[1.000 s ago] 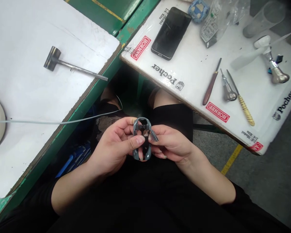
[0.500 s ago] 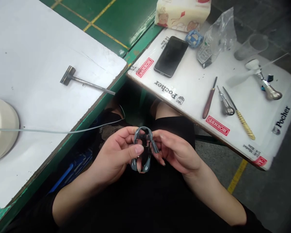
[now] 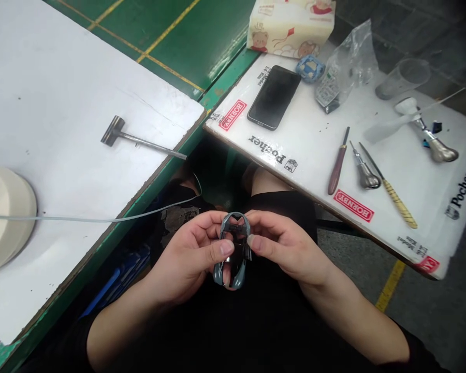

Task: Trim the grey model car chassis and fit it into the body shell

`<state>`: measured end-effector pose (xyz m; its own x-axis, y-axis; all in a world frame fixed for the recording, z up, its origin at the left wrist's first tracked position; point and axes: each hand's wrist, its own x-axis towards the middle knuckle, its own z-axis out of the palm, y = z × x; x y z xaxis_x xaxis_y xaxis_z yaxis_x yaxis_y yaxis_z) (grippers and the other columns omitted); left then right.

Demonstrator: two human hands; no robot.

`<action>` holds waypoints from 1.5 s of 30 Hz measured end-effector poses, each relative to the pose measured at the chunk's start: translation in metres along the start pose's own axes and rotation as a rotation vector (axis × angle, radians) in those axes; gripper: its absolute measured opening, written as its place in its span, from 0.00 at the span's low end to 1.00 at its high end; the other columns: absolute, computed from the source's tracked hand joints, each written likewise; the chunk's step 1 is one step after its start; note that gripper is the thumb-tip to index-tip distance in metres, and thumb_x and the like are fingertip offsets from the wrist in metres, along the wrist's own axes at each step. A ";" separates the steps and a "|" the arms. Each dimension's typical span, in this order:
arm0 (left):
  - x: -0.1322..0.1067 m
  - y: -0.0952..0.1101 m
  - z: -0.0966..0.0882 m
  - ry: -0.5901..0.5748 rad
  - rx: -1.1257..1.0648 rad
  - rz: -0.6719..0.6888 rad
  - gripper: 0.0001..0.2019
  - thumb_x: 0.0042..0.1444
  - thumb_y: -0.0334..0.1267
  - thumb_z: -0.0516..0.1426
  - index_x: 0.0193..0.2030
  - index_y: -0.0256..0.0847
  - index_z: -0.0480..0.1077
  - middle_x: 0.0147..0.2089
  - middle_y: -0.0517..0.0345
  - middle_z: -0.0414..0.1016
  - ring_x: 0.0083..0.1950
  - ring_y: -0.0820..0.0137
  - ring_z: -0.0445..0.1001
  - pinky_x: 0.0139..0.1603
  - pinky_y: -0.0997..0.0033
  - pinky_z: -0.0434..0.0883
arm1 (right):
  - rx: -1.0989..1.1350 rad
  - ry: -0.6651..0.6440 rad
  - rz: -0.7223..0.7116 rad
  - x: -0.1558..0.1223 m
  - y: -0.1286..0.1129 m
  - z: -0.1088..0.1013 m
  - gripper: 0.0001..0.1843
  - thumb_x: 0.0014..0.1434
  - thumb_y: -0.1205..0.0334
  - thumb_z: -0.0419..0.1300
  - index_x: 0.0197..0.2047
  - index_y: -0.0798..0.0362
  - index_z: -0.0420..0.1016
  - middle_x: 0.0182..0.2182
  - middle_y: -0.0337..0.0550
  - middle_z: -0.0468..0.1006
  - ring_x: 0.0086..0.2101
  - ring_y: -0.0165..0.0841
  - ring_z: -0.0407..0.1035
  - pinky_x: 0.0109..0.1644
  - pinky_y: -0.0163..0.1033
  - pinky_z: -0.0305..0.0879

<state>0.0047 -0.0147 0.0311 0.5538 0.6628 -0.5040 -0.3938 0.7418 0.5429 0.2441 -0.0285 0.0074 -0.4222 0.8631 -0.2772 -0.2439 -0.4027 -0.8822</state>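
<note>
White table (image 3: 314, 147); both hands (image 3: 190, 252) (image 3: 289, 247) pinching frame (image 3: 239, 278) (glossy grey).

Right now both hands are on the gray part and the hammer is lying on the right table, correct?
Not quite: the hammer lies on the left table, as the head view shows. Your left hand and right hand are on the gray part.

Left hand (image 3: 194, 254), right hand (image 3: 287, 246) grip grey frame (image 3: 239, 277); hammer (image 3: 134, 138) lies on white board (image 3: 62, 109).
</note>
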 end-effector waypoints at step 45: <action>-0.005 -0.001 0.001 0.083 0.252 0.293 0.19 0.68 0.32 0.78 0.62 0.46 0.85 0.45 0.59 0.88 0.38 0.70 0.87 0.41 0.73 0.88 | 0.359 0.091 0.217 -0.007 -0.003 0.007 0.31 0.69 0.34 0.81 0.41 0.55 0.82 0.31 0.39 0.76 0.27 0.26 0.65 0.25 0.29 0.57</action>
<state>0.0034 -0.0191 0.0335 0.3795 0.8562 -0.3506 -0.3283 0.4789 0.8141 0.2413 -0.0353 0.0150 -0.4223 0.7637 -0.4882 -0.4535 -0.6444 -0.6158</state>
